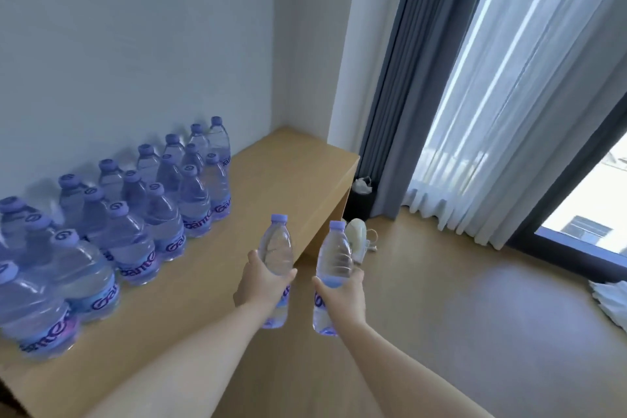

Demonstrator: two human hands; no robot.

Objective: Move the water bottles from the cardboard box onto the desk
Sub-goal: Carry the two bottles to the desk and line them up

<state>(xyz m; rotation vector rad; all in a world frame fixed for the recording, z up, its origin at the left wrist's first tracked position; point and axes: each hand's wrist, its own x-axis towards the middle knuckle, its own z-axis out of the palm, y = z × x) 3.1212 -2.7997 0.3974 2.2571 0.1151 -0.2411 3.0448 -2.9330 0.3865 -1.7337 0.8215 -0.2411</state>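
Several clear water bottles (142, 234) with purple caps and purple labels stand in rows on the wooden desk (288, 176), along the wall at the left. My left hand (261, 285) grips one upright bottle (275, 248) around its middle, above the desk's front edge. My right hand (342, 295) grips a second upright bottle (334, 254), held over the floor just right of the desk. The cardboard box is out of view.
The desk's right part, past the bottle rows, is bare wood. A black bin (359, 200) stands on the floor beyond the desk's end, with a white appliance (358, 237) and its cord beside it. Grey and white curtains (492, 112) hang at the window on the right.
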